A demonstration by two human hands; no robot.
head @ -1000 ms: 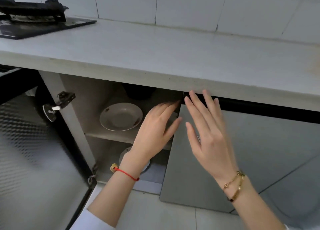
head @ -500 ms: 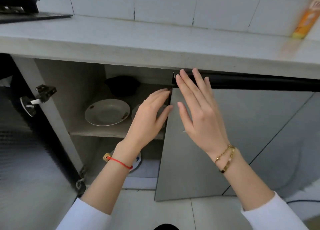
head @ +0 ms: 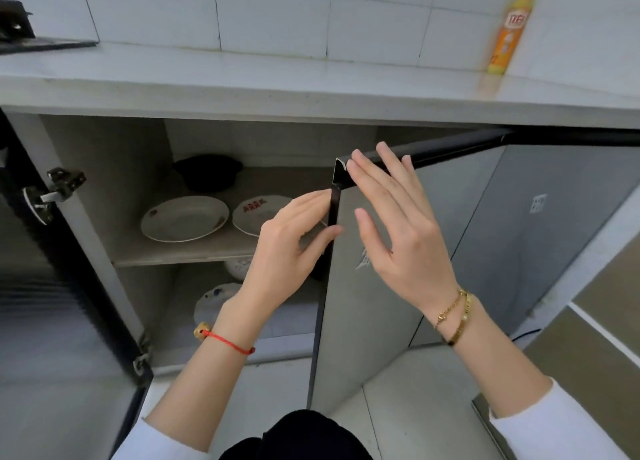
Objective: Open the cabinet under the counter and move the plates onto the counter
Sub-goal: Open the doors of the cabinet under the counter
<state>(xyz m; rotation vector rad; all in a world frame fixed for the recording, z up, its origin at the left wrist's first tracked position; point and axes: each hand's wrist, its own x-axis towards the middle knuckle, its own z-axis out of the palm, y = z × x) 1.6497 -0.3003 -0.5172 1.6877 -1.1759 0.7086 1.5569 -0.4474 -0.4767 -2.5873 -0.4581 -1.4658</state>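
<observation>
The left hand (head: 291, 248) pinches the edge of the grey cabinet door (head: 391, 286), and the right hand (head: 398, 231) lies flat and open on its front.

White plates (head: 184, 223) w/ red marks, grey door (head: 391, 307), orange bottle (head: 509, 34)

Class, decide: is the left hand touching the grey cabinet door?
Touching. The head view shows the left hand with fingers and thumb pinching the grey cabinet door's dark edge.

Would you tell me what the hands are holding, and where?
The left hand pinches the grey cabinet door by its black free edge; the right hand lies open against its front.
</observation>
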